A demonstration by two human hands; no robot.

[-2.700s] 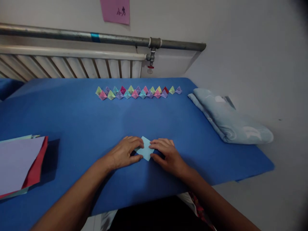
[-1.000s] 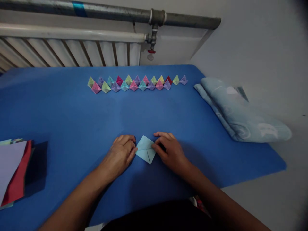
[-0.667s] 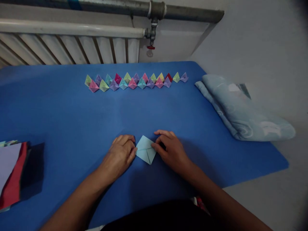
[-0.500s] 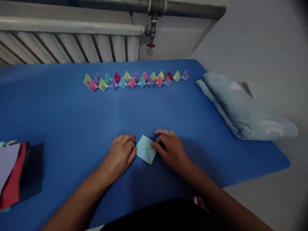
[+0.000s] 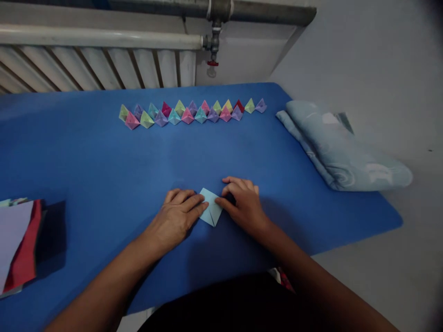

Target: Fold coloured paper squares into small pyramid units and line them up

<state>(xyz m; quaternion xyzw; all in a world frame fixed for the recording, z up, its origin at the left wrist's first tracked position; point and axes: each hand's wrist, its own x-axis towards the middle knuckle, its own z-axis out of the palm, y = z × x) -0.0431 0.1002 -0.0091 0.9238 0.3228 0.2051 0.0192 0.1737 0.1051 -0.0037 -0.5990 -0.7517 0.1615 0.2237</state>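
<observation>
A small light-blue folded paper (image 5: 211, 213) lies on the blue table cover (image 5: 104, 157) near the front edge. My left hand (image 5: 176, 220) rests to its left, fingers stretched flat with the tips pressing on the paper's left side. From the right, my right hand (image 5: 242, 203) has its fingers bent, and thumb and forefinger pinch the paper's right edge. Much of the paper is hidden under both hands.
A row of several small folded paper shapes (image 5: 192, 112) in pink, green, purple and blue runs across the far side. A folded pale-blue cloth (image 5: 341, 150) lies at the right edge. Coloured paper sheets (image 5: 17, 242) are stacked at the left. A radiator (image 5: 100, 67) stands behind.
My left fingers have slid rightward onto the paper, covering more of it. Both hands and the paper have moved slightly toward the far side.
</observation>
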